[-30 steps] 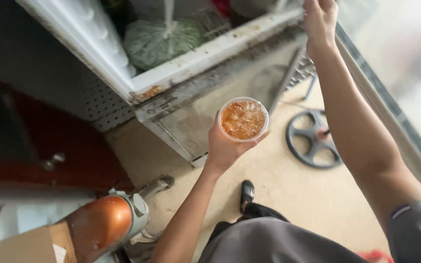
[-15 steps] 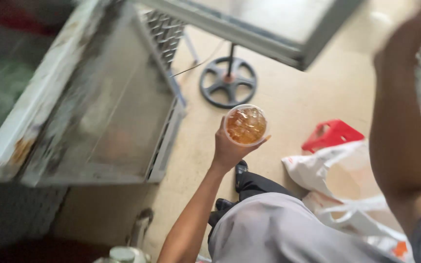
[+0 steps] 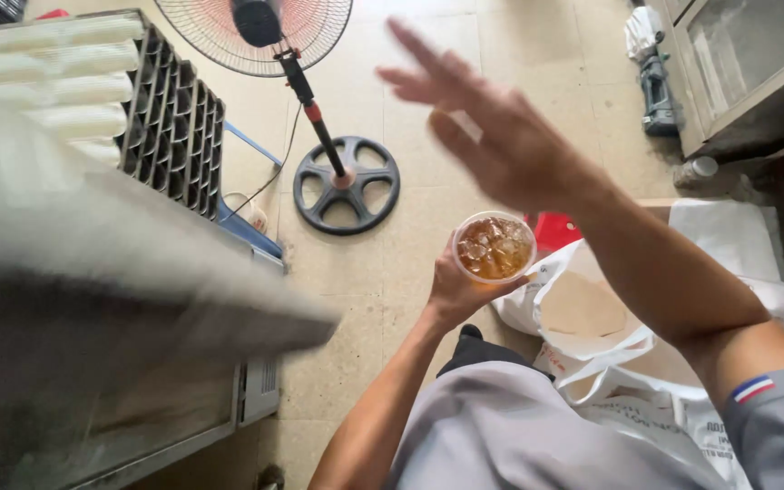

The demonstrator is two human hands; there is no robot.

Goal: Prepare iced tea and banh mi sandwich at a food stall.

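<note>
At nine o'clock the grey door (image 3: 138,299) has swung across, your view has turned from the cabinet to the floor and fan (image 3: 319,118), and your left hand (image 3: 455,290) stays clamped on the iced-tea cup (image 3: 494,247) at centre. Your right hand (image 3: 492,136), off the door now, hangs empty at one o'clock, fingers spread. At four o'clock lie white bags (image 3: 610,345), with a red package (image 3: 555,231) just beside the cup.

one cup (image 3: 494,249), one fan (image 3: 319,109), two hands (image 3: 492,145)
</note>
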